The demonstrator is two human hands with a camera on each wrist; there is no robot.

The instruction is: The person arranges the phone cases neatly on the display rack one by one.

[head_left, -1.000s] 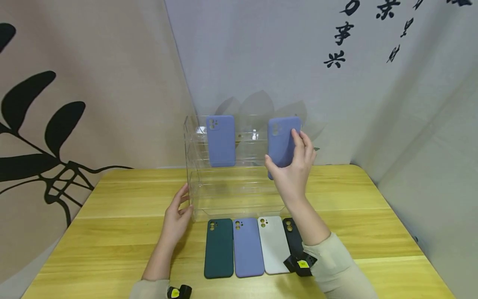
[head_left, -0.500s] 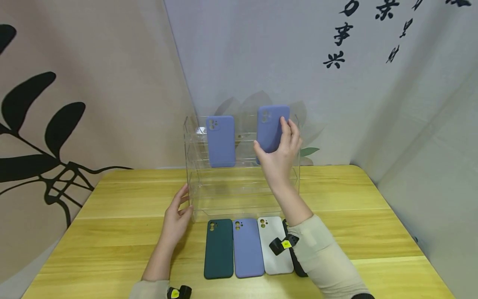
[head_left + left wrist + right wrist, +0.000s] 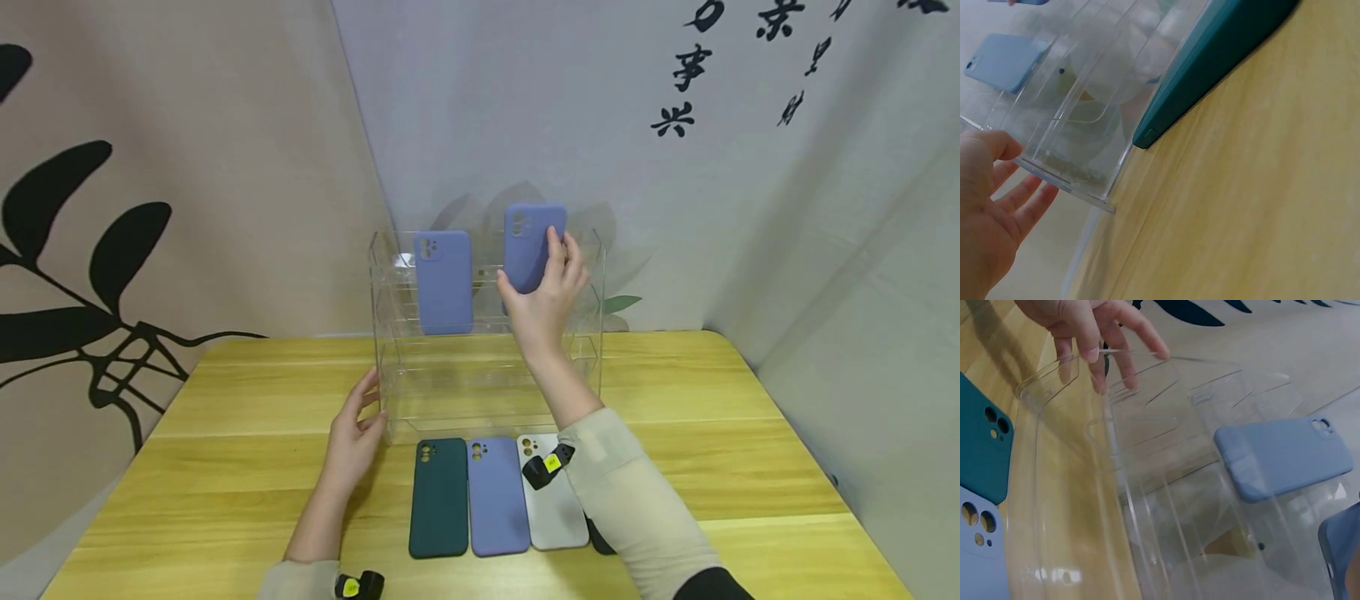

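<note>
A clear tiered rack [image 3: 480, 408] stands on the table, with one lavender phone case [image 3: 444, 287] upright in its upper part at the left. My right hand [image 3: 547, 308] grips a second lavender case [image 3: 527, 242] by its side edges, over the rack's upper right part; whether that case touches the rack I cannot tell. At the rack's left side panel, my left hand [image 3: 356, 437] rests with fingers and thumb about the edge. The left wrist view shows the thumb of that hand [image 3: 991, 206] on one face of the panel and the fingers on the other.
In front of the rack a row of cases lies flat: dark green [image 3: 438, 500], lavender [image 3: 498, 500], white [image 3: 555, 508] and a black one [image 3: 600, 540] mostly under the right forearm. A curtain with black leaf prints and characters hangs behind the wooden table [image 3: 225, 467].
My right hand has carried its lavender case leftward and a little up, from the rack's right edge toward the standing case. The left hand has stayed at the side panel.
</note>
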